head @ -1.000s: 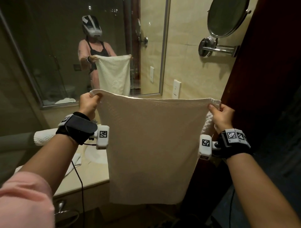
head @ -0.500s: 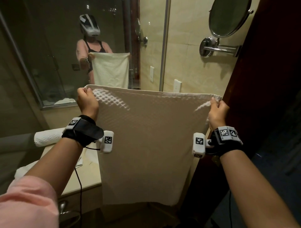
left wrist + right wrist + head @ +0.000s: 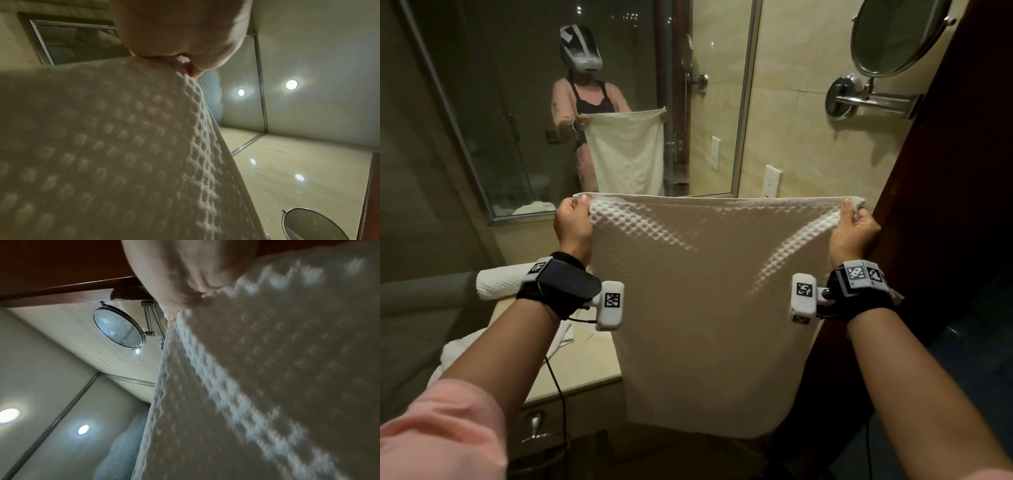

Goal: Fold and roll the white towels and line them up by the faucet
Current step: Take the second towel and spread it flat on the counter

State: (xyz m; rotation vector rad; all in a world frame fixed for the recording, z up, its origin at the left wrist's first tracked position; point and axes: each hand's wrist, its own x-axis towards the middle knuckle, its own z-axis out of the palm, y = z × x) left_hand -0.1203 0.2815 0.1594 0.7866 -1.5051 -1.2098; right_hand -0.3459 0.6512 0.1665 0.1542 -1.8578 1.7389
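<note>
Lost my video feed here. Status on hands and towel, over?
Left hand and right hand each pinch a top corner. Towel hangs spread, unfolded. One rolled towel on counter. Nothing in the way.

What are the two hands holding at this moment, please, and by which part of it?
A white waffle-weave towel, held up and hanging open. The left hand pinches its top left corner and the right hand its top right corner.

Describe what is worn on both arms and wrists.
Left hand: black wrist strap bearing a white camera module with a square black-and-white marker, thin black cable hanging, pink sleeve. Right hand: black strap, white marker cube, matching white module.
</note>
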